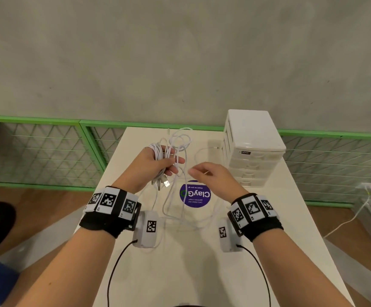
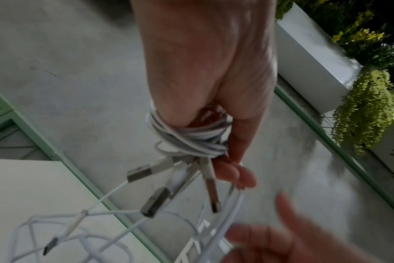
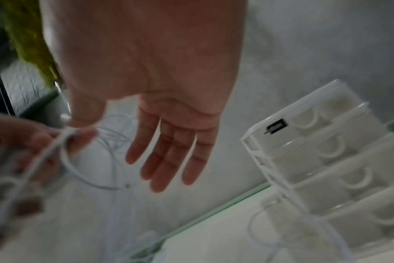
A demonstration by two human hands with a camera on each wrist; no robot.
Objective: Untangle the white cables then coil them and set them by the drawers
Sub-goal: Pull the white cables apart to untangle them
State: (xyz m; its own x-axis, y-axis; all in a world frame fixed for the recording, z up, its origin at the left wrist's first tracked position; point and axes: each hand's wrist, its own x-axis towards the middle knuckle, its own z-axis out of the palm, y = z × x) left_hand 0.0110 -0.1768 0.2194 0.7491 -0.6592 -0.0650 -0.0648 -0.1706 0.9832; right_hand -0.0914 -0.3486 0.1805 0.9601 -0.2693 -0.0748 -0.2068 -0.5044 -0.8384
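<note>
1. Left hand (image 1: 155, 161) is raised over the table (image 1: 202, 273), fingers curled round a coil (image 2: 187, 140) of white cables wound about them.
2. USB plugs (image 2: 146, 172) hang from the coil under the palm; loose cable (image 1: 175, 202) trails down to the table.
3. More cable loops (image 1: 180, 138) lie on the far side of the table, left of the drawers (image 1: 252, 147).
4. Right hand (image 1: 213, 176) hovers just right of the left hand, fingers straight and relaxed, holding nothing.
5. One cable end (image 1: 204, 150) lies next to the drawers' base.
6. Round purple sticker (image 1: 195, 194) on the table, below the hands.
</note>
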